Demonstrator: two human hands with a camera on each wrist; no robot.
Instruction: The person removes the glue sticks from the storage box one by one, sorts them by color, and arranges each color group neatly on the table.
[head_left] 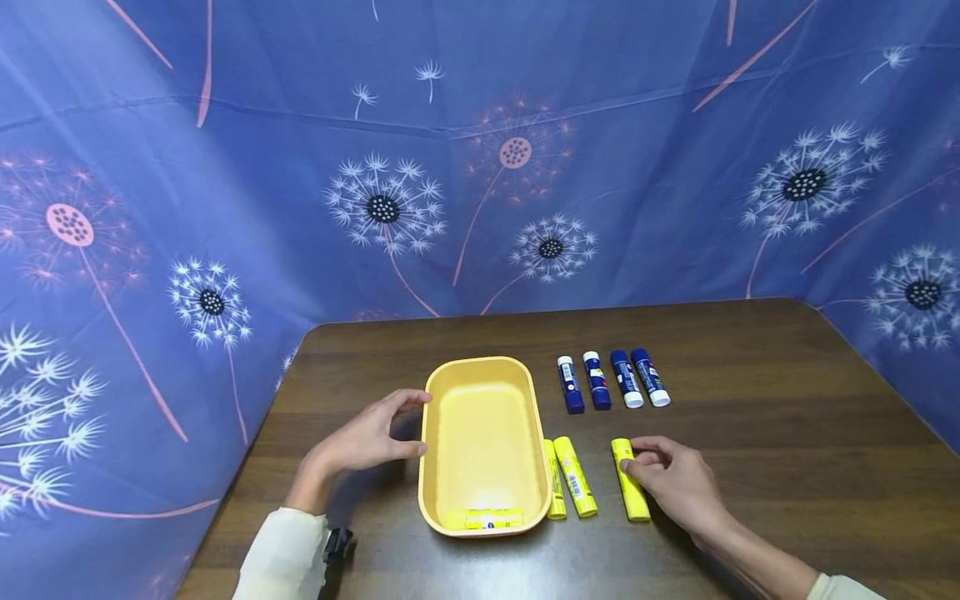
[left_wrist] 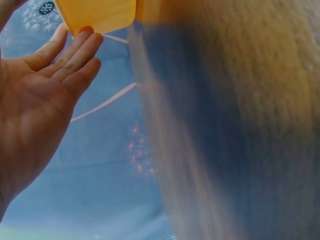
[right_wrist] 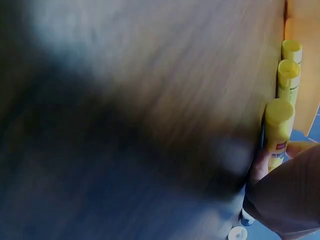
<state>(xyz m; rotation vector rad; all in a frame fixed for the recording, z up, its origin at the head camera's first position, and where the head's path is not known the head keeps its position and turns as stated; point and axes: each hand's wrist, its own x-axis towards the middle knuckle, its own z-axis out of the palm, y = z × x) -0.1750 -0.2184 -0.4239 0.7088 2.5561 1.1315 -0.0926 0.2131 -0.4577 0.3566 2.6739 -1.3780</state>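
Note:
A yellow tray [head_left: 484, 450] stands mid-table with one yellow glue stick [head_left: 493, 519] lying inside along its near end. My left hand [head_left: 370, 433] is at its left side, fingertips and thumb right at the rim; the left wrist view shows its fingers [left_wrist: 80, 52] fairly straight. To the right of the tray, my right hand [head_left: 677, 482] pinches a yellow glue stick [head_left: 630, 481] between thumb and fingers. Two more yellow glue sticks [head_left: 575, 477] lie side by side between that one and the tray, the leftmost right against its wall.
Behind the yellow sticks, several blue-and-white glue sticks [head_left: 597, 381] lie in a row, two with white ends away from me and two with white ends toward me. A blue dandelion-print cloth [head_left: 480, 167] hangs beyond the wooden table [head_left: 787, 392].

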